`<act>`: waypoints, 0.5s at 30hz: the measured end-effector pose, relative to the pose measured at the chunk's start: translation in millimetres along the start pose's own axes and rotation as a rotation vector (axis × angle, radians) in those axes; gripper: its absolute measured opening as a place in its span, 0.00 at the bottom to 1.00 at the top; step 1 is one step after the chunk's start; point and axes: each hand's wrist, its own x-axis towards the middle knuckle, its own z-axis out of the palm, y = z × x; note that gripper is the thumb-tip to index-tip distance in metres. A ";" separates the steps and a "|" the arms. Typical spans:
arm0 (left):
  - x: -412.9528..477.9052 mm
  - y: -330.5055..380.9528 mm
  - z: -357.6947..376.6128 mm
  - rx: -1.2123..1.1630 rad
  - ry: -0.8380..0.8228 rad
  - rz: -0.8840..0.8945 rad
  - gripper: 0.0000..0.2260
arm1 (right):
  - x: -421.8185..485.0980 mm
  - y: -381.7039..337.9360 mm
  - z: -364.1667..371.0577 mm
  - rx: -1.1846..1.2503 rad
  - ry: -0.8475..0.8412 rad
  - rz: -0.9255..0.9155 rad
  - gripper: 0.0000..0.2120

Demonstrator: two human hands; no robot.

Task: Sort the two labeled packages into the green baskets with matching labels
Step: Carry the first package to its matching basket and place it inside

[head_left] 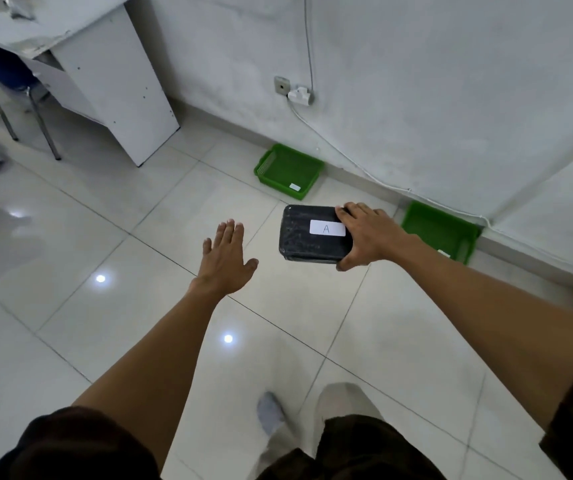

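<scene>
A single head-worn view looks forward and steeply down from standing height onto a white tiled floor (70,237), tilted so the wall (416,81) slants across the top right. Two green baskets (288,169) sit along the foot of that wall, well apart from the lens; a white desk (115,81) stands left of the wall (its far end is cut off). Nearest the camera, opposite the wall, the person's own legs fill the bottom edge, with both forearms reaching wallward mid-frame.
</scene>
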 end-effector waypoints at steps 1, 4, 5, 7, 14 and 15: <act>12.4 -10.8 -6.0 0.010 0.002 0.003 0.35 | 11.1 -5.9 -3.5 0.011 0.005 0.011 0.54; 56.7 -43.0 -20.7 0.031 -0.035 0.039 0.35 | 53.9 -22.2 -12.1 0.029 -0.004 0.037 0.54; 73.1 -52.4 -24.3 0.042 -0.044 0.050 0.35 | 69.7 -25.8 -13.9 0.027 -0.001 0.042 0.54; 106.1 -68.4 -30.8 0.062 -0.058 0.064 0.35 | 101.4 -29.3 -16.3 0.037 -0.008 0.059 0.54; 234.3 -119.3 -57.5 0.093 -0.091 0.107 0.35 | 232.9 -26.9 -24.8 0.106 -0.024 0.100 0.55; 254.1 -126.9 -61.8 0.104 -0.097 0.120 0.35 | 251.1 -27.1 -26.4 0.105 -0.029 0.107 0.55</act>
